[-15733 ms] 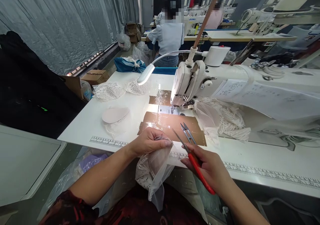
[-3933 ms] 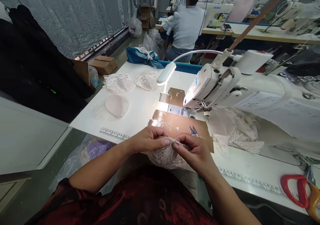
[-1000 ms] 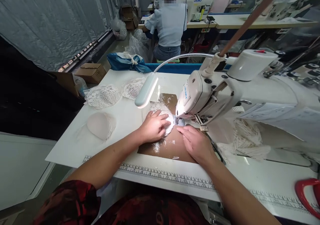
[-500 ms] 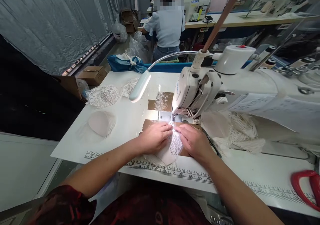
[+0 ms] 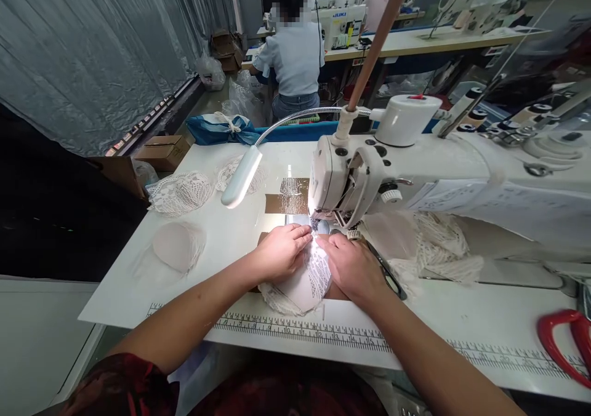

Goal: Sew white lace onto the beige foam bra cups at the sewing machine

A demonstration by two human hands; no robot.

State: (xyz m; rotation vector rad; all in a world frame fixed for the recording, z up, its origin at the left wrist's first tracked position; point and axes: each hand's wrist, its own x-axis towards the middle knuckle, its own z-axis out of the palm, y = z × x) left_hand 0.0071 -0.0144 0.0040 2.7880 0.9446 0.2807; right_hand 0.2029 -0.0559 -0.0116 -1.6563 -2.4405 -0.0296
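A white lace cup piece lies on the table in front of the needle of the white sewing machine. My left hand lies flat on the left side of the lace, fingers stretched toward the presser foot. On the lace's right side rests my right hand, its fingers extended and pressing the fabric down. The fingertips of both hands meet just before the needle. Small thread snips lie under the right wrist's outer side.
Two lace cups and a padded cup sit on the table's left. A gooseneck lamp hangs over the work. A lace heap lies under the machine arm. Red-handled scissors sit far right. Another person sits behind.
Both hands and the lace piece have stayed at the needle, shifting slightly forward under the presser foot. The view has tilted a little; earlier the lace was held at the table's edge.
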